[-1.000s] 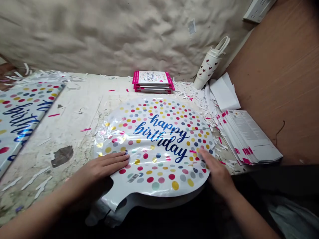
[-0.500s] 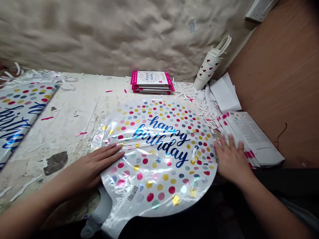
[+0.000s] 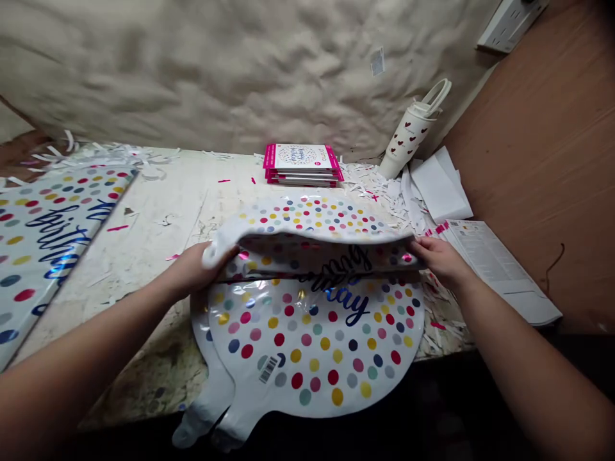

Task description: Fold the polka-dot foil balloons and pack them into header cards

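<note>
Foil balloon [image 3: 312, 346] lay on the stained white counter [image 3: 163, 250], its neck over the front edge and its far half folded toward the person. Left hand [image 3: 199, 269] and right hand [image 3: 442, 259] pinched opposite ends of that fold, fingers curled. Second foil balloon [image 3: 48, 256] sat well left of the left hand. Stacked packaged balloons [image 3: 302, 165] and a heart-print tumbler [image 3: 406, 137] stood near the crumpled beige wall [image 3: 216, 70]. Paper shreds [image 3: 379, 189] littered the back edge. Printed paper stack [image 3: 500, 269] lay just beyond the right hand, beside a brown board [image 3: 538, 160].
</note>
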Available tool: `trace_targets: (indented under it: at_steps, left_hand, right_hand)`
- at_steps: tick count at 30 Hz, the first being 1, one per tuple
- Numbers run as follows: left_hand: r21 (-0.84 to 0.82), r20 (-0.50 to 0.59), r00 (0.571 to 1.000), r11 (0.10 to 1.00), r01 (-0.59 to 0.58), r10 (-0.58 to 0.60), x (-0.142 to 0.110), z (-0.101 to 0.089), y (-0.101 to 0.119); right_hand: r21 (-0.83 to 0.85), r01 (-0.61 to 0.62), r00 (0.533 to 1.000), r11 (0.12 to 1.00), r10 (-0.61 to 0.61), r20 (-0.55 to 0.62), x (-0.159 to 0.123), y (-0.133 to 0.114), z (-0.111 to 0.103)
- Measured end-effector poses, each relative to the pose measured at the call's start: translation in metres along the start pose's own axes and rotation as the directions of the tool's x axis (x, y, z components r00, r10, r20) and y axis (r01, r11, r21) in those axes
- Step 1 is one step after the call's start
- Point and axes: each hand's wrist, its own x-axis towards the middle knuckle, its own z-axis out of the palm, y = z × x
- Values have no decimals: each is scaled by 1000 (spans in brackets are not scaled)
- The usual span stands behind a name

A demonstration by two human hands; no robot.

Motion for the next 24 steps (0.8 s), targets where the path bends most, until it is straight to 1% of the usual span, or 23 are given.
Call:
trace_targets:
  at_steps: [1, 2, 3, 4, 5, 6, 7, 8, 9, 10, 11, 12, 13, 14, 15, 16, 17, 18, 19, 21, 22, 23, 24]
  left_hand:
    - [67, -68, 998, 998, 13, -8, 3, 2, 8]
    - [145, -127, 992, 989, -11, 29, 4, 6, 14]
    - [228, -172, 979, 971, -68, 109, 1, 11, 19]
    - [310, -206, 953, 938, -151, 222, -5, 17, 23]
    - [387, -190, 919, 887, -253, 346, -12, 24, 24]
    - [446, -125, 885, 823, -353, 448, -21, 31, 25]
    - [477, -33, 861, 765, -432, 507, -29, 39, 24]
    - [484, 53, 855, 735, -474, 516, -36, 47, 22]
    - [488, 106, 861, 728, -481, 498, -41, 53, 20]
    - [495, 126, 873, 733, -466, 470, -45, 59, 18]
    - [503, 124, 885, 740, -446, 449, -46, 63, 16]
    - [508, 116, 890, 744, -434, 441, -47, 66, 14]
    - [513, 108, 892, 744, -428, 439, -46, 67, 13]
    - [518, 101, 892, 743, -425, 441, -45, 68, 11]
    - [523, 93, 891, 739, -424, 445, -44, 67, 10]
    - [527, 89, 888, 735, -426, 451, -43, 66, 10]
    - [530, 91, 886, 731, -430, 456, -43, 64, 9]
    - [529, 101, 885, 729, -435, 454, -42, 62, 10]
    - [525, 118, 888, 731, -436, 445, -42, 60, 12]
    - [515, 134, 905, 751, -413, 404, -41, 58, 22]
    - [508, 128, 912, 764, -398, 390, -41, 59, 31]
    - [496, 115, 914, 775, -391, 388, -41, 62, 42]
    - [479, 105, 913, 784, -395, 395, -41, 67, 55]
  right_hand:
    - [-26, -18, 1000, 999, 17, -26, 14, -5, 3]
    - [-64, -33, 998, 997, 30, -51, 27, -9, 7]
    - [-108, -54, 996, 993, 46, -82, 37, -12, 9]
    - [-157, -80, 991, 984, 62, -116, 46, -14, 10]
    - [-206, -107, 985, 973, 76, -153, 52, -16, 11]
    - [-249, -134, 977, 959, 87, -193, 56, -20, 12]
    - [-282, -163, 967, 945, 96, -237, 56, -24, 14]
    - [-314, -177, 954, 933, 84, -289, 52, -31, 18]
    - [-352, -161, 943, 922, 38, -332, 44, -40, 27]
    - [-401, -93, 942, 911, -50, -332, 33, -52, 39]
    - [-463, 8, 937, 887, -168, -307, 19, -64, 55]
    - [-515, 178, 930, 839, -314, -191, 4, -76, 74]
    - [-508, 395, 894, 765, -446, 24, -12, -86, 94]
    - [-479, 514, 848, 712, -505, 159, -25, -94, 112]
    - [-453, 586, 807, 672, -534, 252, -36, -97, 126]
    - [-434, 626, 780, 648, -539, 319, -43, -95, 133]
    - [-442, 617, 787, 652, -516, 337, -46, -88, 132]
    - [-468, 576, 817, 670, -478, 321, -46, -76, 124]
    - [-511, 501, 865, 698, -425, 267, -44, -61, 109]
    - [-591, 305, 945, 747, -312, 93, -39, -30, 72]
    - [-618, 220, 962, 755, -271, 11, -40, -17, 55]
    - [-642, 168, 964, 748, -261, -51, -42, -7, 42]
    - [-661, 176, 957, 729, -285, -59, -47, -2, 36]
